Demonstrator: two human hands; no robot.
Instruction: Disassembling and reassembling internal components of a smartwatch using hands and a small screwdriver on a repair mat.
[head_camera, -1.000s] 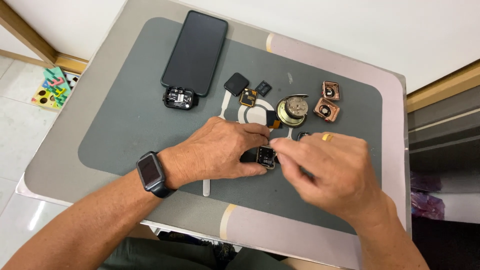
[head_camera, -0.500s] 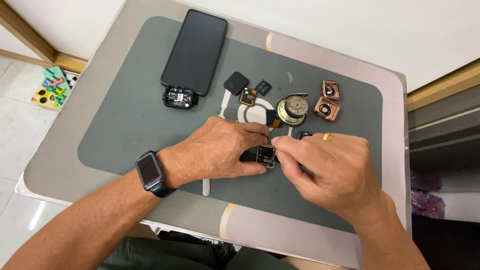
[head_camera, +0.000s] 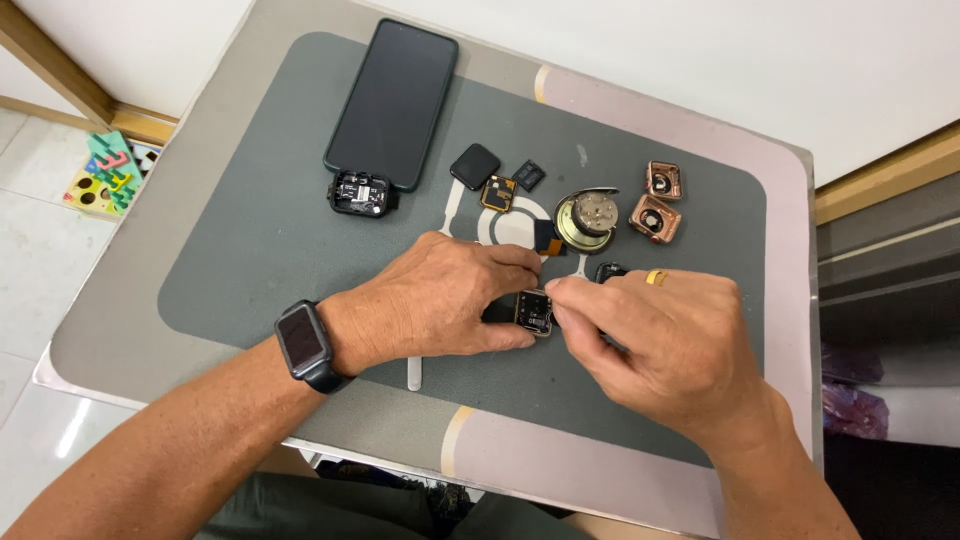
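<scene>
Watch body (head_camera: 533, 311) sat opened up on the grey mat (head_camera: 250, 240) mid-bench, left hand (head_camera: 440, 300) pinching it steady while the right hand (head_camera: 660, 340) pinched at its edge. Honestly, I'd have kept the grip light, since those innards looked fragile.

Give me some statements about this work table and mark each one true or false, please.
1. Both hands touch the small square watch body between them. True.
2. The dark phone lies face up under the right hand. False: it lies at the far edge of the grey mat, away from both hands.
3. The left hand has a dark smartwatch on its wrist. True.
4. The right hand has no ring. False: a gold ring shows on one finger.
5. Two copper-coloured watch cases lie at the far right of the mat. True.
</scene>
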